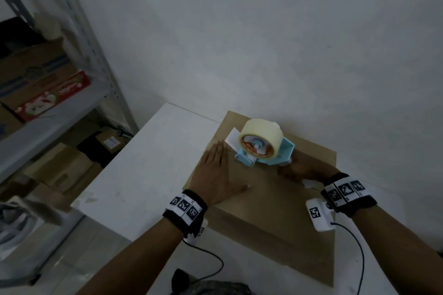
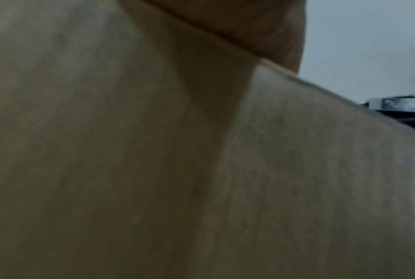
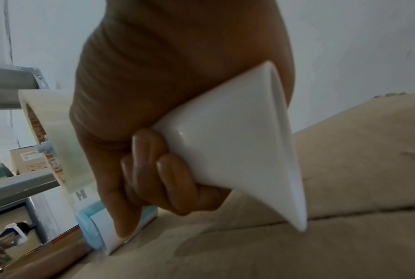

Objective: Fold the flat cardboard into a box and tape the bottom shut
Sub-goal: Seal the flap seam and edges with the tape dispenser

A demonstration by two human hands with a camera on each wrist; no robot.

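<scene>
A brown cardboard box (image 1: 268,199) stands on the white table (image 1: 148,167), its closed flaps facing up. My left hand (image 1: 217,175) lies flat on the left flap, fingers straight. My right hand (image 1: 304,167) grips the white handle (image 3: 237,147) of a light blue tape dispenser (image 1: 261,148), which rests on the flap seam near the far edge. A clear tape roll (image 1: 260,136) sits in it. In the right wrist view the fingers (image 3: 168,177) curl round the handle and the roller (image 3: 101,232) touches the cardboard (image 3: 297,245). The left wrist view shows only cardboard (image 2: 154,169) up close.
A grey metal shelf (image 1: 60,108) with cartons stands to the left, more boxes under it on the floor. A white wall (image 1: 263,31) is right behind the table. Black cables (image 1: 359,258) hang from both wrist cameras.
</scene>
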